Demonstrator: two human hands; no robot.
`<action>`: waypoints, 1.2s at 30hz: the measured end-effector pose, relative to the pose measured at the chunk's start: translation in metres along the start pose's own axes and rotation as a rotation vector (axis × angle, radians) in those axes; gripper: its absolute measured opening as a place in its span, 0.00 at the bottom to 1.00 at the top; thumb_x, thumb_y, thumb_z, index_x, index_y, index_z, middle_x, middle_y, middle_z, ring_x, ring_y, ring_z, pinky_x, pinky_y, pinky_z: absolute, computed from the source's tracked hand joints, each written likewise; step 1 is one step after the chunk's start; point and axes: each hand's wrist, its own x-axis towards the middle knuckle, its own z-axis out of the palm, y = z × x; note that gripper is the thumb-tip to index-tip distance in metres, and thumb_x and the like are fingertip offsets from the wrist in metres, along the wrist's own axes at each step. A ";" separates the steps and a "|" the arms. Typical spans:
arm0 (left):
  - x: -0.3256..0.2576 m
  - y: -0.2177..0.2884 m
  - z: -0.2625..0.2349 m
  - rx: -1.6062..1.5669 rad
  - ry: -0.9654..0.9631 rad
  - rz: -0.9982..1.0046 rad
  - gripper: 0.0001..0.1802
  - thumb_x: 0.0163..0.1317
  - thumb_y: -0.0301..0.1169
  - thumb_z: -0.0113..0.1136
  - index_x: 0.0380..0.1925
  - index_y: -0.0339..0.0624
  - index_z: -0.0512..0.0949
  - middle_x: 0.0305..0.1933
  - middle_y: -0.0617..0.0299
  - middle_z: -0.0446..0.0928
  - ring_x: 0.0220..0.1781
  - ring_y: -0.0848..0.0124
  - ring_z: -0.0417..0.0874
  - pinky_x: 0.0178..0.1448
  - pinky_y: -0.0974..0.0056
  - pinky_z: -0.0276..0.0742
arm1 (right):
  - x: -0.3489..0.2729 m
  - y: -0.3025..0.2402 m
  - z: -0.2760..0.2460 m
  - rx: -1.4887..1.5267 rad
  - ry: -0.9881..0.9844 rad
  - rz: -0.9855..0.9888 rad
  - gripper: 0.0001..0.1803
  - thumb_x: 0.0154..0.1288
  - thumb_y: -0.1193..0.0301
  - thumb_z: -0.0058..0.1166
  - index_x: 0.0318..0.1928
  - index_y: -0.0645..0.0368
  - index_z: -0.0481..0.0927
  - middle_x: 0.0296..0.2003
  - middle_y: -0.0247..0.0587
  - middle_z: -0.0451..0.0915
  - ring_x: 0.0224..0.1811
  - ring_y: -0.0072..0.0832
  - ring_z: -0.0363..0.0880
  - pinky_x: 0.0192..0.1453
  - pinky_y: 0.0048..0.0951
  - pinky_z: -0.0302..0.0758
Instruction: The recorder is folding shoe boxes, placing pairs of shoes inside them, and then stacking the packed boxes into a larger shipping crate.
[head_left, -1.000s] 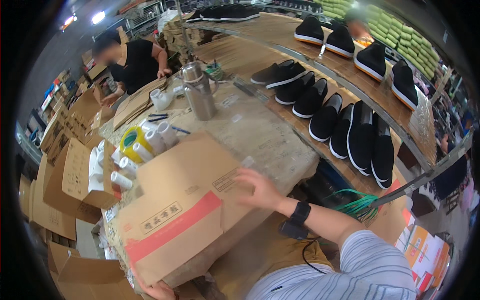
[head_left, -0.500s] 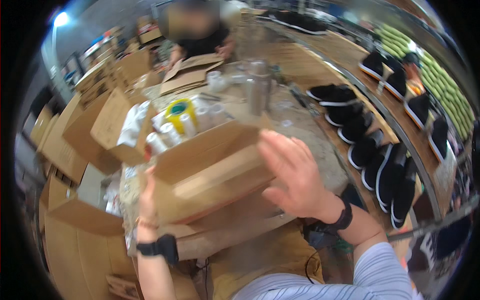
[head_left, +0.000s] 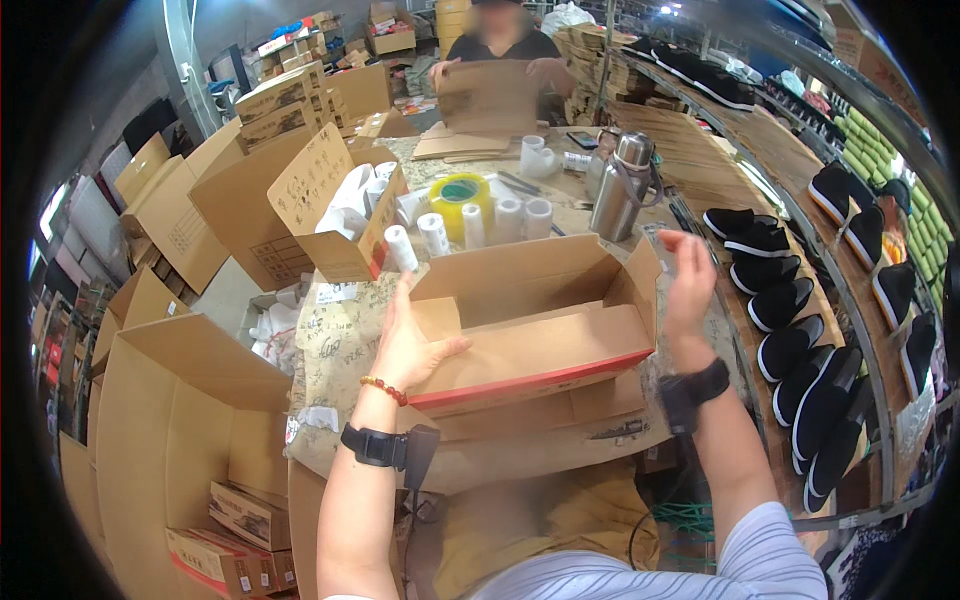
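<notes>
A shallow brown cardboard box (head_left: 560, 345) with a red lower edge lies open on the table in front of me. My left hand (head_left: 408, 345) grips its left end, fingers along the outside and thumb over the front wall. At the opposite end, my right hand (head_left: 688, 290) is upright with fingers extended, beside the raised end flap and holding nothing. Whether its palm touches that flap is unclear. Beneath the front of this box, another piece of brown cardboard (head_left: 600, 398) is partly hidden.
Behind the box stand white rolls (head_left: 433, 234), a yellow tape roll (head_left: 462, 203) and a steel flask (head_left: 622, 190). Black shoes (head_left: 790, 355) line the right-hand rack. Large open cartons (head_left: 170, 420) crowd the left. Across the table a person holds a cardboard sheet (head_left: 488, 97).
My right hand has gone from over the box's right end to just outside it. My left hand stays at the left end. The person opposite has raised a cardboard sheet.
</notes>
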 end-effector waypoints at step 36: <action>-0.052 0.033 0.033 0.686 -0.084 0.291 0.31 0.58 0.41 0.57 0.63 0.48 0.66 0.64 0.52 0.65 0.69 0.55 0.60 0.73 0.46 0.45 | -0.121 0.024 -0.381 -1.569 -0.097 0.788 0.24 0.59 0.46 0.51 0.37 0.54 0.83 0.32 0.53 0.82 0.37 0.48 0.81 0.49 0.42 0.71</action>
